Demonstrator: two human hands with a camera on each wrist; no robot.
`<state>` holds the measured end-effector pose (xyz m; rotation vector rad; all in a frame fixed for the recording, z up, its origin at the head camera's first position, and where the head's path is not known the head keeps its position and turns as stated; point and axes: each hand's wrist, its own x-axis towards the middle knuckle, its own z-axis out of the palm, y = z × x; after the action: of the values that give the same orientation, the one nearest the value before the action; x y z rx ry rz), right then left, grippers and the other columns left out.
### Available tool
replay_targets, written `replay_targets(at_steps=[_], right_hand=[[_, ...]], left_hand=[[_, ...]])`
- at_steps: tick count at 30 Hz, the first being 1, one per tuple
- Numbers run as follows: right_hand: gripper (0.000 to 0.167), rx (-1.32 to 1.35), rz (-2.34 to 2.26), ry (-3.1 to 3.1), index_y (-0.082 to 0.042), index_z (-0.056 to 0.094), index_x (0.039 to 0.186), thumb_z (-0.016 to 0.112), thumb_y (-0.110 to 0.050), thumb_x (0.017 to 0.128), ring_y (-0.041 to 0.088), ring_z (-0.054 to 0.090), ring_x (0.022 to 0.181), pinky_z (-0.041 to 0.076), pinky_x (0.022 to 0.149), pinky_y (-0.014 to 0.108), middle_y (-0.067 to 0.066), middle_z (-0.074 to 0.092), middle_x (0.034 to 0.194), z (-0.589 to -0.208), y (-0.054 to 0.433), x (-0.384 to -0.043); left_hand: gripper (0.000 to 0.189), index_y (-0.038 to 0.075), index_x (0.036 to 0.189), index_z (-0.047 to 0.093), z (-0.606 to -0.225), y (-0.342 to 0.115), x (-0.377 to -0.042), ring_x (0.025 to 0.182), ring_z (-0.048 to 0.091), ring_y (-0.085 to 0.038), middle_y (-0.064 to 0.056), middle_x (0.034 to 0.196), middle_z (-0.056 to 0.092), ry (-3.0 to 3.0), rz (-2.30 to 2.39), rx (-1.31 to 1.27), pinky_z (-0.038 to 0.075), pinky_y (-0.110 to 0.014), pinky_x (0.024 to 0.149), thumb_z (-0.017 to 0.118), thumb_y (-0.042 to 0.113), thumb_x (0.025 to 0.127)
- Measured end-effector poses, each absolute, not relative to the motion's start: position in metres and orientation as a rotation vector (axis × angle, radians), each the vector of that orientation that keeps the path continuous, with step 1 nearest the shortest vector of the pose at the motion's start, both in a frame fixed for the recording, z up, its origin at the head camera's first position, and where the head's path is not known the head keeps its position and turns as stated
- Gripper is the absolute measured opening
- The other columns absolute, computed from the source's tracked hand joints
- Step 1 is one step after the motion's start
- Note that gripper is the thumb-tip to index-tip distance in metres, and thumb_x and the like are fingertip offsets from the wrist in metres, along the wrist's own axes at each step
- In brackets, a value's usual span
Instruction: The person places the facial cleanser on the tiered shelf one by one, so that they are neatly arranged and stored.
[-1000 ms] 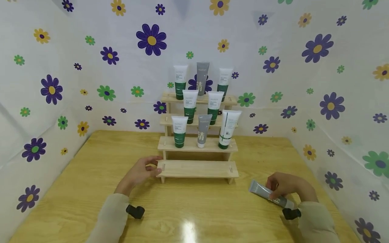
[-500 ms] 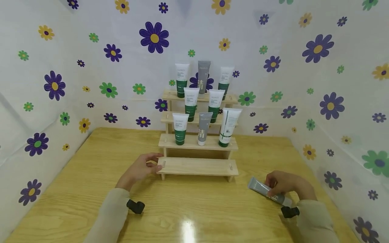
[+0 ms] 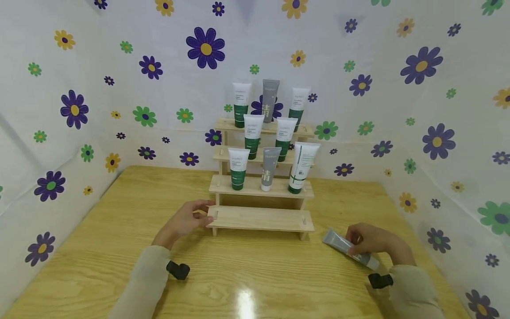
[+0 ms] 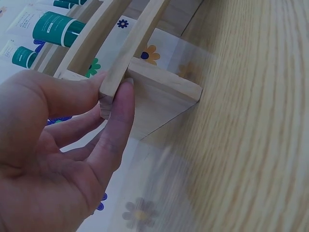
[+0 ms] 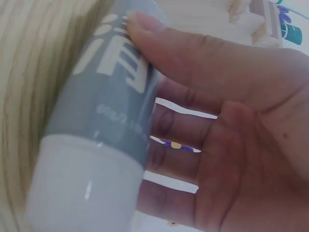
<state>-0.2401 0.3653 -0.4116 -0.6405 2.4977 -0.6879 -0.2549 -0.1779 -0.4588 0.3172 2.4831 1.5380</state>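
Observation:
At the right of the table, my right hand (image 3: 370,240) grips a grey tube with a white cap (image 3: 338,241) by its middle. In the right wrist view the thumb lies across the grey tube (image 5: 96,106), with the other fingers behind it. My left hand (image 3: 185,223) pinches the left end of the lowest step of a wooden tiered stand (image 3: 260,218). The left wrist view shows thumb and fingertips on either side of that board's end (image 4: 116,79). On the third step down stand a white-and-green tube (image 3: 238,170), a grey tube (image 3: 269,170) and a larger white tube (image 3: 303,168).
Two white-and-green tubes, one of them a left one (image 3: 253,137), stand on the second step. On the top step a grey tube (image 3: 270,99) stands between two white-and-green ones. Flower-patterned cloth (image 3: 167,88) encloses the wooden table (image 3: 239,266) at the back and sides.
The right hand and its grey tube have shifted slightly left and up in view. The left hand keeps its place on the stand, and the head view has moved a little.

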Motion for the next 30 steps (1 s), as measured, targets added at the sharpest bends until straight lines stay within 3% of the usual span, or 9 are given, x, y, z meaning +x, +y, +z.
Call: replay_targets(at_steps=[10,30], right_hand=[[0.027,-0.7,-0.795,2.654,-0.002,0.062,0.104,0.08,-0.017,0.09,0.015,0.064,0.085,0.055,0.067,0.025,0.007,0.068,0.095,-0.411,0.355,-0.24],[0.024,-0.801,-1.003,2.902,-0.003,0.066,0.108,0.08,-0.012,0.09,0.009,0.065,0.085,0.058,0.069,0.027,0.01,0.072,0.1,-0.393,0.324,-0.23]], left_hand=[[0.049,0.006,0.145,0.055,-0.465,-0.181,-0.253,0.099,0.064,-0.022,-0.021,0.133,0.058,2.511,1.518,0.252,0.057,-0.03,0.085,0.069,0.01,0.099],[0.05,0.003,0.145,0.054,-0.462,-0.178,-0.258,0.092,0.065,-0.019,-0.023,0.131,0.058,2.484,1.567,0.322,0.057,-0.028,0.079,0.069,0.007,0.097]])
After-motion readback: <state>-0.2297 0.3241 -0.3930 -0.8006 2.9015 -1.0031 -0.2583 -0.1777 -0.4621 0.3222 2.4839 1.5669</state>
